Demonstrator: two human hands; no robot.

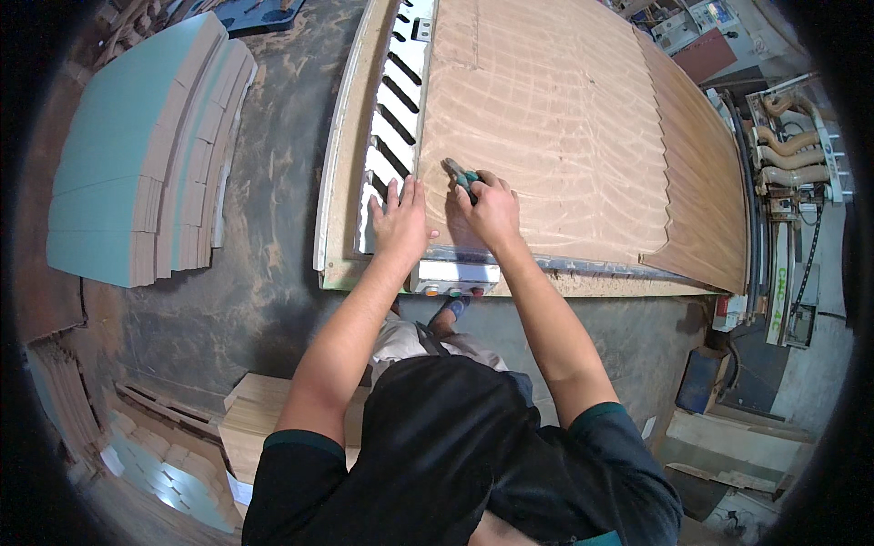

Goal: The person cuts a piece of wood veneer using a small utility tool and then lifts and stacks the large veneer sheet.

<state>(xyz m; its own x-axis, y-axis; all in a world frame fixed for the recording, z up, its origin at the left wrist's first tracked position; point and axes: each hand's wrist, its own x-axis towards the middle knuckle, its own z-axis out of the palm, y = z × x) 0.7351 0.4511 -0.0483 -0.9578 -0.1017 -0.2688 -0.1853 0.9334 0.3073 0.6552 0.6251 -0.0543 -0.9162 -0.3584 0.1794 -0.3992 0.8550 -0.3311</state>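
My right hand [494,211] is closed around a small green-handled tool [466,178] with a grey metal tip; its exact kind is not clear. The tip points up and left, close over a wide tan board [546,118] with pale wavy dust lines. My left hand [402,223] lies with fingers stretched out where the board's left edge meets a white metal strip [393,109] with slanted dark slots. Nothing shows in its fingers. Both hands are near the front left corner of the board.
A control box [455,276] with coloured buttons sits at the table's front edge. Stacks of light green boards [127,155] stand on the floor at the left. Brown flexible hoses [790,155] run along machinery at the right. A wooden panel [706,173] adjoins the tan board's scalloped right edge.
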